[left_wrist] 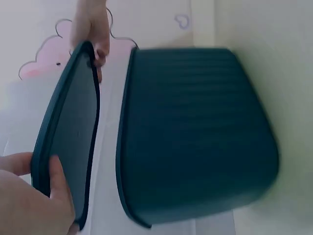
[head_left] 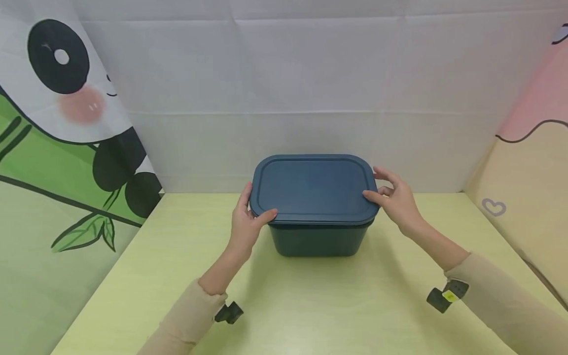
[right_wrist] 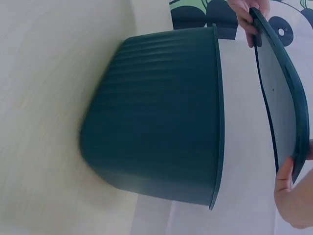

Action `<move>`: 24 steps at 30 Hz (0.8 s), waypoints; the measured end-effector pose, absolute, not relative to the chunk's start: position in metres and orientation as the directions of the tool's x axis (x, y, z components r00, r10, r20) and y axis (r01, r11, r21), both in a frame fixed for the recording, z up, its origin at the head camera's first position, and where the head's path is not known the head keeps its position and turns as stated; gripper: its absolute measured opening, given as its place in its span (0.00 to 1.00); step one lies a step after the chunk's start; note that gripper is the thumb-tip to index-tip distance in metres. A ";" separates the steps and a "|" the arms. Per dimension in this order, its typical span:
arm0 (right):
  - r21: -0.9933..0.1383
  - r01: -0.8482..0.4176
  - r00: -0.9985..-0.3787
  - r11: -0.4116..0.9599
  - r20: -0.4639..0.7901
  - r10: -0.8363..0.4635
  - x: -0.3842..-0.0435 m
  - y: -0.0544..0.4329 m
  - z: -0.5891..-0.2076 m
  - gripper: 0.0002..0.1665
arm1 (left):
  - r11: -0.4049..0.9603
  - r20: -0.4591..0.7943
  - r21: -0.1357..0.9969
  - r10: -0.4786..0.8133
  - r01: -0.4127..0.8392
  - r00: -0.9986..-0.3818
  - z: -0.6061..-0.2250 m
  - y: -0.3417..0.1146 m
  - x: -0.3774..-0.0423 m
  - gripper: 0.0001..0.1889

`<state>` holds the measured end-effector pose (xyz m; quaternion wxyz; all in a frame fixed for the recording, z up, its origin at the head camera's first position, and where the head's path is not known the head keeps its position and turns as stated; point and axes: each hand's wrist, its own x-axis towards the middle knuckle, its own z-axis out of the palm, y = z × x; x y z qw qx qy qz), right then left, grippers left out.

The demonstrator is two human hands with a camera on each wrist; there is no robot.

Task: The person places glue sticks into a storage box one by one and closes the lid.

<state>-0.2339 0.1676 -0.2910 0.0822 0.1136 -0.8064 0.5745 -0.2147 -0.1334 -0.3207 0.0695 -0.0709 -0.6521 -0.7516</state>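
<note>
A dark blue-green lid (head_left: 314,190), rectangular with rounded corners, is held level above a matching ribbed storage box (head_left: 317,240). Both wrist views show a gap between the lid and the rim of the box (left_wrist: 195,127). My left hand (head_left: 245,226) grips the lid's left end, its thumb on the top near the front corner. At the right end my right hand (head_left: 396,199) pinches the edge between thumb and fingers. The box stands upright on the table, its inside hidden in every view.
The pale yellow-green table (head_left: 319,305) runs back to a white cloth wall (head_left: 310,88). A panda-print panel (head_left: 88,162) stands on the left, a pink and cream printed one (head_left: 528,197) on the right. Each sleeve carries a small black wrist camera (head_left: 229,312).
</note>
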 end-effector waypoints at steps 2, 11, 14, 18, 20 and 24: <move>-0.913 -0.280 -0.960 0.297 0.266 -0.085 -0.237 0.172 -0.294 0.38 | -0.103 0.185 0.978 0.040 0.180 -0.982 -0.320 -0.140 -0.222 0.41; -0.893 -0.164 -0.986 0.419 0.155 -0.055 -0.248 0.183 -0.290 0.37 | 0.127 0.151 0.976 0.200 0.178 -0.968 -0.326 -0.165 -0.259 0.31; -0.852 -0.158 -0.987 0.500 0.138 -0.077 -0.253 0.185 -0.290 0.36 | 0.228 0.121 0.958 0.238 0.176 -0.964 -0.327 -0.169 -0.267 0.33; -0.800 -0.177 -0.984 0.574 0.132 -0.119 -0.259 0.188 -0.291 0.37 | 0.341 0.087 0.920 0.304 0.194 -0.949 -0.327 -0.173 -0.275 0.38; -0.783 -0.188 -0.981 0.592 0.126 -0.145 -0.262 0.190 -0.293 0.38 | 0.368 0.069 0.910 0.325 0.193 -0.943 -0.328 -0.174 -0.279 0.39; -0.744 -0.228 -0.971 0.628 0.123 -0.207 -0.268 0.192 -0.295 0.40 | 0.378 0.050 0.908 0.331 0.181 -0.942 -0.329 -0.176 -0.285 0.40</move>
